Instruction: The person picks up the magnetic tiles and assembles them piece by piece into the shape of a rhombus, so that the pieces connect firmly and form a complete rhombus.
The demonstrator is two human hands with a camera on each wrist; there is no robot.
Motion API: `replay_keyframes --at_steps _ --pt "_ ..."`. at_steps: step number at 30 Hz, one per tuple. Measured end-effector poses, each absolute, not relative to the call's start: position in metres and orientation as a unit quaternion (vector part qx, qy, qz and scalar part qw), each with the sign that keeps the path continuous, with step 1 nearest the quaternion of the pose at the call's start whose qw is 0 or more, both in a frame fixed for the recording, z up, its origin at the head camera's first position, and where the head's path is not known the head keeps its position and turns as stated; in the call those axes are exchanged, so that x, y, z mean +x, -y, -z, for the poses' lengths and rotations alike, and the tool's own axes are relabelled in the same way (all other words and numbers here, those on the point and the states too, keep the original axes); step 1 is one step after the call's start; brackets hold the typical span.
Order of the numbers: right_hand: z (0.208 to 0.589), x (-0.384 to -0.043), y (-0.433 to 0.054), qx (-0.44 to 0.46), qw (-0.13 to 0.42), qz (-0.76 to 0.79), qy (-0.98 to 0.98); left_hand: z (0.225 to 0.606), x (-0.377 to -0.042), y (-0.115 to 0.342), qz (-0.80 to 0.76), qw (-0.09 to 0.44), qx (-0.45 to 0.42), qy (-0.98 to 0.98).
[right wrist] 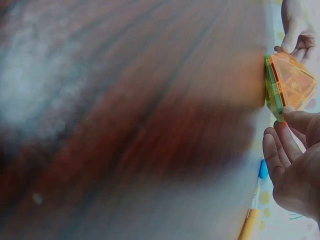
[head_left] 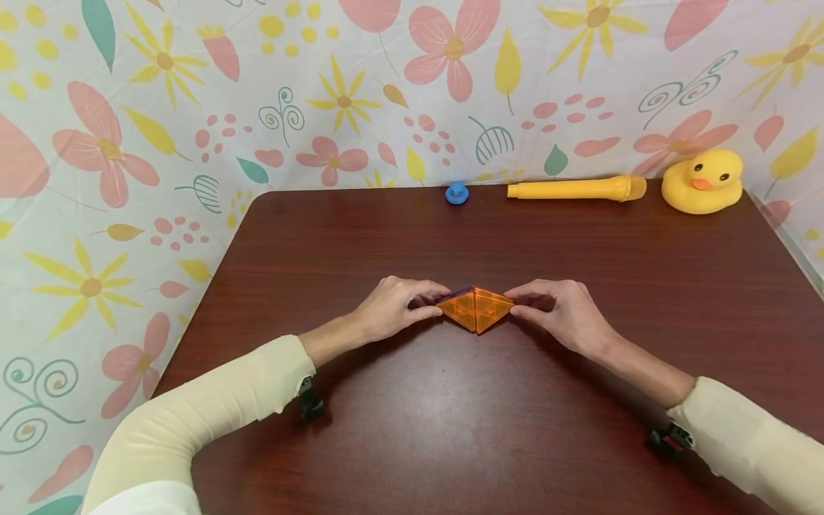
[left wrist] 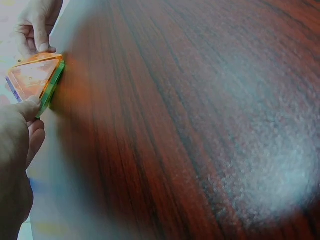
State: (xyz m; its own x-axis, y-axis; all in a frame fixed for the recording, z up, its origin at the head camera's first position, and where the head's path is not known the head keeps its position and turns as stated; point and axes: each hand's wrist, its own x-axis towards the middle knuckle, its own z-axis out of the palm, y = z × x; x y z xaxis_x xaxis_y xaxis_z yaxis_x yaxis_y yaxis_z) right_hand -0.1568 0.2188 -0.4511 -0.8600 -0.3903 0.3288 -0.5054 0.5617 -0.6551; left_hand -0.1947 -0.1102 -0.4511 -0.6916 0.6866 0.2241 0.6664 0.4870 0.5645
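Several translucent triangular magnetic tiles [head_left: 475, 309] are joined into one faceted, diamond-like piece over the middle of the table. Two orange faces meet along a ridge in the head view, with a purple edge behind the left one. Both wrist views show green tiles [left wrist: 48, 92] [right wrist: 273, 92] along another side. My left hand [head_left: 393, 307] pinches the left corner between thumb and fingers. At the opposite corner, the thumb and fingers of my right hand [head_left: 566, 315] pinch the piece. The tiles' far side is hidden.
Along the back edge of the dark wooden table [head_left: 399, 443] stand a small blue duck [head_left: 457, 193], a yellow toy microphone [head_left: 573, 189] and a large yellow duck [head_left: 702, 183]. A flower-patterned cloth [head_left: 360, 71] hangs behind the table and along its left side.
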Motion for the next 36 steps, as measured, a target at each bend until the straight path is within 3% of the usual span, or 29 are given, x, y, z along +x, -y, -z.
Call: replay_keyframes --at_steps 19,36 --pt "0.45 -0.157 -0.218 0.256 0.083 -0.395 0.878 0.453 -0.196 0.113 -0.307 0.004 0.4 -0.864" --pt "0.446 -0.158 -0.211 0.258 0.072 -0.407 0.874 0.461 -0.195 0.117 -0.258 -0.045 0.397 -0.88"
